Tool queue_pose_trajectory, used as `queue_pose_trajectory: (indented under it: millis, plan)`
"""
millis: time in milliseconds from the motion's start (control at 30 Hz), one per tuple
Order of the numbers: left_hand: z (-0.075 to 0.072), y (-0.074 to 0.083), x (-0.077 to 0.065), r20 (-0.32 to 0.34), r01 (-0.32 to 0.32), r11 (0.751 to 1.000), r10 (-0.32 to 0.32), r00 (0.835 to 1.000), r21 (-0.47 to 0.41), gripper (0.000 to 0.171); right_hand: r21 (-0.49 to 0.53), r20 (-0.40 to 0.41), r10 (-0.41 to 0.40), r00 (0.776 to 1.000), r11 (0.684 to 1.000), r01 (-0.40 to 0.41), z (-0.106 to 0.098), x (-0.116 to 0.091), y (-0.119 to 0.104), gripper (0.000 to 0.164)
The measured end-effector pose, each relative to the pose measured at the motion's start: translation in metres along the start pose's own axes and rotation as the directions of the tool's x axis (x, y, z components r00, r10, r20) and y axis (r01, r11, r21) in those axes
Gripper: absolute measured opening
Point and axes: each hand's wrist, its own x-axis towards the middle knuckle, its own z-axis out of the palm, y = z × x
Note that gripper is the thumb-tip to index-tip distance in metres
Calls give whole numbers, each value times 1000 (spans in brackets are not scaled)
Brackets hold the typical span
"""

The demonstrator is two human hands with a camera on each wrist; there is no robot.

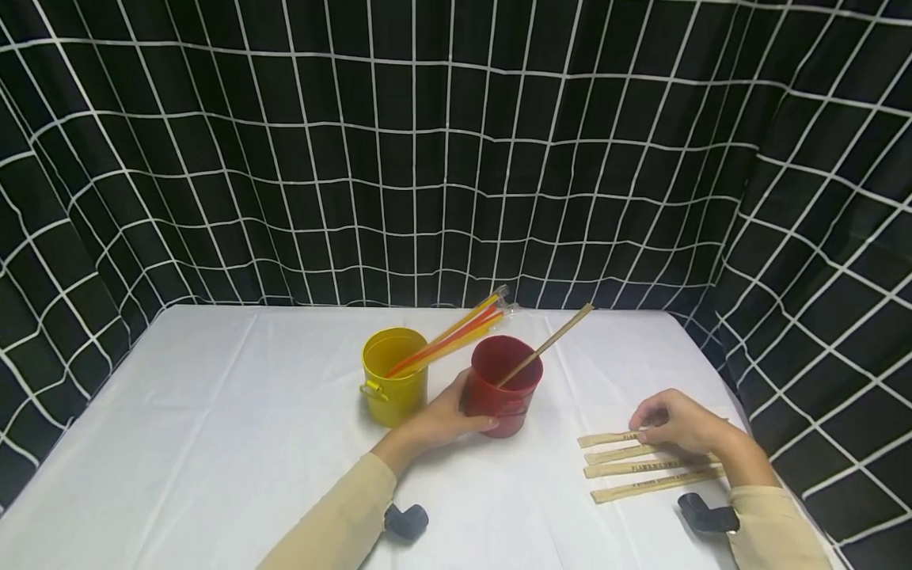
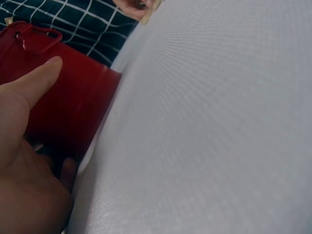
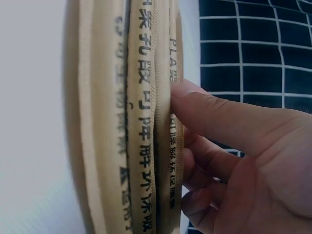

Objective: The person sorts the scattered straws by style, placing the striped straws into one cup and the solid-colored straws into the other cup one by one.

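A small red metal bucket [image 1: 507,402] stands on the table, and my left hand [image 1: 445,412] grips its left side. In the left wrist view the thumb [image 2: 41,80] lies along the bucket wall below a wire handle. One paper-wrapped straw [image 1: 556,339] leans out of the bucket. On the right, several paper-wrapped straws [image 1: 620,469] with dark printing lie side by side. My right hand [image 1: 684,423] pinches the farthest straw [image 1: 598,440] of that row between thumb and fingers; the right wrist view shows the thumb [image 3: 195,100] against its edge.
A yellow bucket [image 1: 392,404] stands left of the red one, with orange and yellow straws [image 1: 459,334] in clear wrappers leaning right. White cloth covers the table [image 1: 214,443]. A black curtain with a white grid [image 1: 427,158] hangs behind and at both sides.
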Motion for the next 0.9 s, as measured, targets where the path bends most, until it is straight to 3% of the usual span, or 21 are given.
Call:
queue_pose_trajectory:
  millis: [167,367,600,900]
  plan:
    - [1,-3,-2,9,7,1000,-7,1000,-9,92,-11,11,29,1000,1000,-29,4,-1,0,7]
    - [2,-4,-2,3,-4,1000,4,1000,-14,91,-34,-2,-19,1000,999,19,2,-2,-2,5]
    - [1,-4,2,1,-6,1000,6,1000,3,92,-110,-95,-71,993,992,60,-7,-2,-12,11]
    - [-2,-3,0,1,3,1000,-3,1000,2,92,-93,-220,-196,956,979,180,-10,3,-19,10]
